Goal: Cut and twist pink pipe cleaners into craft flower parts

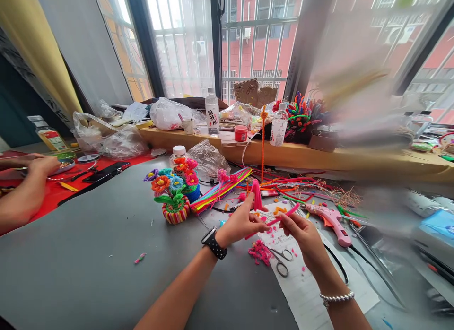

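Observation:
A pink pipe cleaner (291,210) stretches between my two hands above the table. My left hand (238,222), with a dark polka-dot watch strap on its wrist, closes its fingers on one part of it. The fingertips of my right hand (301,231) pinch the pipe cleaner farther along. A folded pink bunch (256,194) stands up at my left fingers; whether they hold it too I cannot tell. Below lie small scissors (283,267) and a heap of pink clippings (260,252), partly on a printed paper sheet (301,297).
A pink glue gun (331,220) lies at the right, its cord trailing. Potted pipe-cleaner flowers (173,193) and a bundle of coloured pipe cleaners (222,190) are to the left. Bottles line the wooden ledge (198,140). Another person's hand (42,167) is at far left. Something blurred covers the right.

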Demonstrator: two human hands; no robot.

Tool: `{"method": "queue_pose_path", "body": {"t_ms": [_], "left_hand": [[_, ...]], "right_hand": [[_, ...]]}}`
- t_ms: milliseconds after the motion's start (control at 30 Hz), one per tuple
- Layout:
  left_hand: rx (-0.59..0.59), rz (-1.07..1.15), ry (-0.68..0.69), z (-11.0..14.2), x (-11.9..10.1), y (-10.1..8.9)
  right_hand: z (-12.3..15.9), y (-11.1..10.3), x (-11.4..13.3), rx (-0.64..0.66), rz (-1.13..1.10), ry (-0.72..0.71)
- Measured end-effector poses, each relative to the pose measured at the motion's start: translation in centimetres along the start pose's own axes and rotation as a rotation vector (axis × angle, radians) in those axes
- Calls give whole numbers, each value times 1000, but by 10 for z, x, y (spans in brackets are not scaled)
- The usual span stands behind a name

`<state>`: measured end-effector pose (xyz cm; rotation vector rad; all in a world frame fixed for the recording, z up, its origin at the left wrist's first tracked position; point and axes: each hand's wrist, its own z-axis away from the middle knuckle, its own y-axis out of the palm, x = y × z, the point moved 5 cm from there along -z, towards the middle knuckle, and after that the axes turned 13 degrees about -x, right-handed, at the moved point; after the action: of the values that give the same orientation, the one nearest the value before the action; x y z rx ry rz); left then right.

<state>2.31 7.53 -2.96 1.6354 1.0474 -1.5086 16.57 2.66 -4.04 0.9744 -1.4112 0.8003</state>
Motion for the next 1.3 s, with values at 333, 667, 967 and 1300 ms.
{"method": "queue_pose_path", "body": {"t_ms": [333,667,967,1300], "left_hand": [[-71,-115,-44,0,-4,-12],[-234,-246,60,-4,-3,-26],[12,71,-185,2,-11,-8],[343,344,-347,17,-14,17]], "right_hand": [[-14,-37,-5,-381,-298,22],[-17,-57,0,-569,-420,-19],[-11,-33,5,-301,-166,-149],[13,10,29,126,146,-281]]}}
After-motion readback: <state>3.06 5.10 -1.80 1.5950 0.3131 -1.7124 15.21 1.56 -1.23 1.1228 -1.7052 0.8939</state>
